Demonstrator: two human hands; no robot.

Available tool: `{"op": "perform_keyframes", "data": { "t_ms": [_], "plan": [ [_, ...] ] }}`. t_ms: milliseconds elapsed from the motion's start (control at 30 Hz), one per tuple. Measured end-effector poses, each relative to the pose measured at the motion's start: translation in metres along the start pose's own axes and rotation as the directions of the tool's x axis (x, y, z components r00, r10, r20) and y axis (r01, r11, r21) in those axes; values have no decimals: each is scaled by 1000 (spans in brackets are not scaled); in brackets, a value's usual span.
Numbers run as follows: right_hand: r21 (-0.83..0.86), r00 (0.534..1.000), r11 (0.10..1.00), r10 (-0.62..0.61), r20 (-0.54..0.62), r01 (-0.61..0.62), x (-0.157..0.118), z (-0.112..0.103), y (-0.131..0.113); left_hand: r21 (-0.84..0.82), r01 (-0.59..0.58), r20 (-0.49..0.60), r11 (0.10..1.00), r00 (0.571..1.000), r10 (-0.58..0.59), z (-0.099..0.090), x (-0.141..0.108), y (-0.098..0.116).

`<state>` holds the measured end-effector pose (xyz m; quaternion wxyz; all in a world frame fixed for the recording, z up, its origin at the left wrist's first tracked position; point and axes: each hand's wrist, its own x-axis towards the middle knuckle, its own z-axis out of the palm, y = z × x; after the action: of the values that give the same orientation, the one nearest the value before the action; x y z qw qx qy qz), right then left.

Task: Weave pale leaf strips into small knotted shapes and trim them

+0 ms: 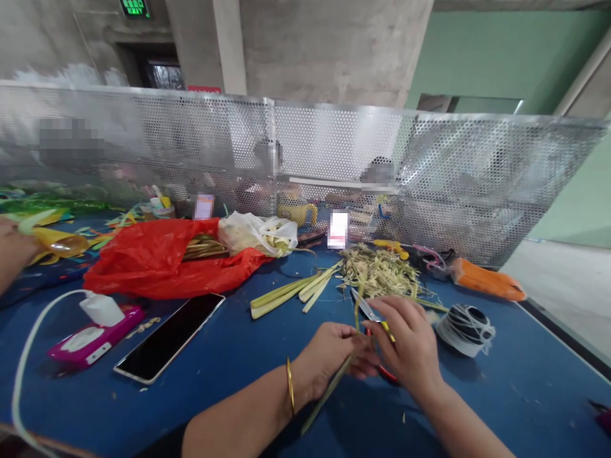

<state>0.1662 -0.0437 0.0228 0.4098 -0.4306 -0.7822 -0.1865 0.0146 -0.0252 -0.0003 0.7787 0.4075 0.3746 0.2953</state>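
Note:
My left hand (pixel 331 356), with a gold bangle on its wrist, is closed round a thin green-brown plant strip (pixel 327 397) that slants down toward the near edge. My right hand (pixel 410 340) is closed on scissors (pixel 365 306) with red and yellow on the handles. Their blades point up and away, beside the upper end of the strip. Beyond the hands lies a pile of shredded plant scraps (pixel 379 270). Cut pale green stalks (pixel 281 298) rest on the blue table (pixel 214 346) to the left of the pile.
Left of the stalks are a red plastic bag (pixel 143 261), a white bag (pixel 252 232), a phone (pixel 172 337) and a purple power strip (pixel 95 337). A string spool (pixel 465 329) and orange packet (pixel 489 280) stand right. Another person's hand (pixel 14 245) is far left, before a mesh partition (pixel 334 143).

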Motion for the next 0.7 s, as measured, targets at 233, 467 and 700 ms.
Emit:
{"op": "perform_keyframes", "data": {
  "t_ms": [233,467,700],
  "plan": [
    [-86,970,996,29,242,-8,1,-1,12,-356,-67,-171,932,985,6,-13,4,17],
    [-152,854,985,144,500,-77,-8,10,2,-176,-190,-287,966,948,134,-14,8,14],
    [-132,743,968,249,622,-214,-7,6,-7,23,-257,-291,966,923,253,-15,9,15]
  ]
}}
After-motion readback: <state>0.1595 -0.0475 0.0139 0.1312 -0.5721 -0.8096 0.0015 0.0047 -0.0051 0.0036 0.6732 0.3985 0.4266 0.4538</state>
